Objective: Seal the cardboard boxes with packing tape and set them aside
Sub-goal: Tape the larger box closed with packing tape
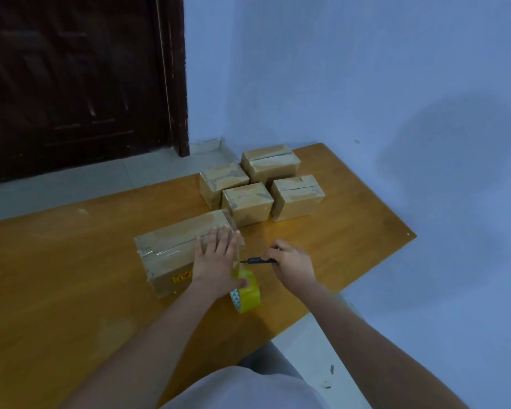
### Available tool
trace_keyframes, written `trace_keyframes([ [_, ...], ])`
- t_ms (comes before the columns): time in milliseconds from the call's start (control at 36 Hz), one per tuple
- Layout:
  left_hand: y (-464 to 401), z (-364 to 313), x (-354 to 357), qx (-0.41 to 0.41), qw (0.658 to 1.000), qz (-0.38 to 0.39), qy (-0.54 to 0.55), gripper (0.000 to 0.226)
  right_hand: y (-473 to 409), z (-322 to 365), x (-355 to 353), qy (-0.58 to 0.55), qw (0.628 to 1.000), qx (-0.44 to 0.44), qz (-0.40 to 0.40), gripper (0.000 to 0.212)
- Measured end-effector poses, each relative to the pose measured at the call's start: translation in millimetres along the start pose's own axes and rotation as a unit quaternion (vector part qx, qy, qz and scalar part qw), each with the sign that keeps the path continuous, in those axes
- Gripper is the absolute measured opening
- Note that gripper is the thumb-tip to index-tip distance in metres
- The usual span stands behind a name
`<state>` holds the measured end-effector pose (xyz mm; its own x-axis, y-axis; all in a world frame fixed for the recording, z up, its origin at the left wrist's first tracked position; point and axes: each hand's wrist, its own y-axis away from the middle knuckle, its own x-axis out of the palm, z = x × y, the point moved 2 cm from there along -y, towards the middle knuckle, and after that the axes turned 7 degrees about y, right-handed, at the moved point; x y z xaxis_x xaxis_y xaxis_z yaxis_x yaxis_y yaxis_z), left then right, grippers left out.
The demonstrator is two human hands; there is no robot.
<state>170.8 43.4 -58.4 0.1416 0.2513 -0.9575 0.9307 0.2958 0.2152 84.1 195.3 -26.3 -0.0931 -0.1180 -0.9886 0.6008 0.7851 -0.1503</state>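
The left hand (pixel 216 258) lies flat, fingers straight, on the right end of the long box (pixel 177 249) near the middle of the desk (pixel 56 290), its thumb pressing the yellow tape roll (pixel 247 293) that stands just beside the box. The right hand (pixel 289 261) pinches a thin dark cutter (pixel 257 260), tip aimed at the tape stretched between roll and box. The blade sits close to the left thumb and fingers, so a slip could nick them. If the tape goes slack it may tear raggedly or fold onto itself. Four taped boxes (pixel 263 184) wait at the far edge.
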Motion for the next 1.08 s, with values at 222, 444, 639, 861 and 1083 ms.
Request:
trace_keyframes([
  [222,-0.3,0.1,2.3,-0.002,1.0,-0.006,-0.011,0.116,-9.2,-4.0,5.9,0.028,0.999,-0.037,-0.003,0.034],
  [444,3.4,1.7,0.7,0.003,1.0,-0.004,-0.011,0.118,-18.7,-15.7,16.1,0.056,0.993,-0.012,0.102,0.031],
  [639,3.8,1.7,-0.6,0.0,1.0,-0.004,-0.017,0.118,-2.0,-39.9,40.5,0.033,0.958,0.165,0.232,0.031],
  [861,2.4,1.0,-1.3,-0.006,1.0,0.01,-0.016,0.117,16.3,-35.9,82.7,-0.077,0.926,0.264,0.26,0.028],
  [1083,1.0,0.2,1.2,-0.009,1.0,0.016,-0.012,0.117,-8.5,-15.9,73.3,-0.31,0.913,0.223,0.144,0.026],
])
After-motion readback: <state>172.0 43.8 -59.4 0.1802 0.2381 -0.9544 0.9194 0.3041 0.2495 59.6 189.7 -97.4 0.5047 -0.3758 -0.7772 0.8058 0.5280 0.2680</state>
